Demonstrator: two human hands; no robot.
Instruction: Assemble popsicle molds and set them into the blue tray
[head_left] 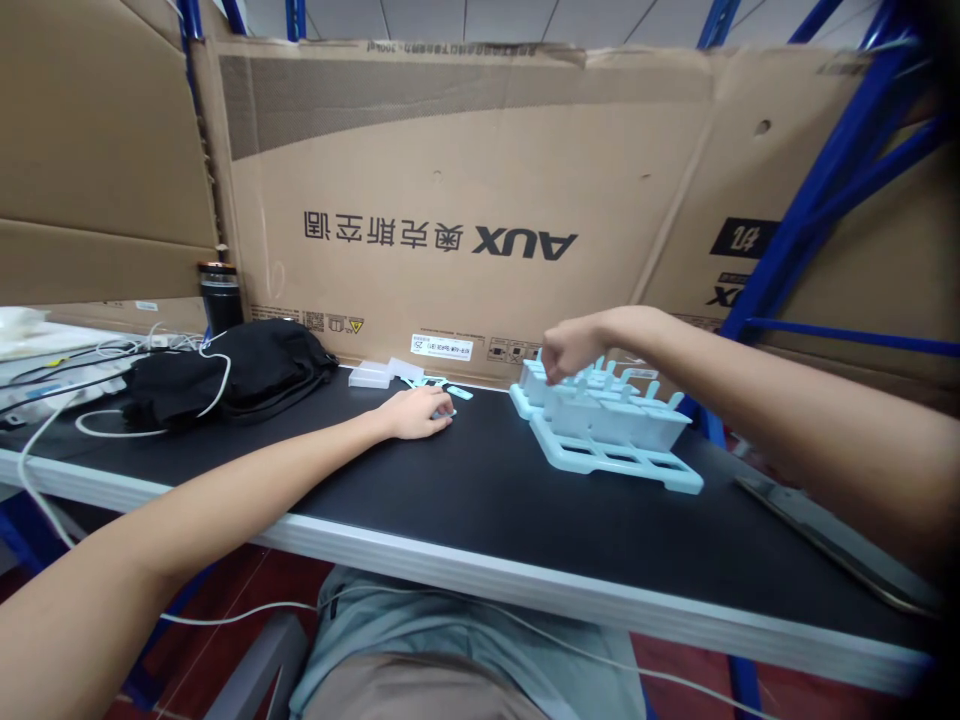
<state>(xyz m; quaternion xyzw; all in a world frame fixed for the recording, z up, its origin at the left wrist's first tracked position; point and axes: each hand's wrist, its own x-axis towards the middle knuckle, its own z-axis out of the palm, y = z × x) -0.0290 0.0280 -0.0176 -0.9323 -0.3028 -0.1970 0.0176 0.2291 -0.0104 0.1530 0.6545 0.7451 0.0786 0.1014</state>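
My left hand [416,412] rests on the black tabletop with its fingers curled over a small light blue piece [448,412], mostly hidden, that looks like a popsicle stick. Just beyond it lie several loose light blue sticks [459,392] and clear plastic boxes [371,375]. A light blue popsicle mold [600,420] stands to the right, with several stick handles pointing up from its cups and an open slotted base frame [622,465] in front. Over the mold's far left corner, my right hand [574,350] is closed, fingertips down; what it grips is hidden.
On the left are a black bag [225,375], white cables [120,430] and a dark tumbler [220,298]. A phone-like flat device [832,540] lies near the right edge. Cardboard [450,150] walls the back; blue metal posts [810,210] stand right.
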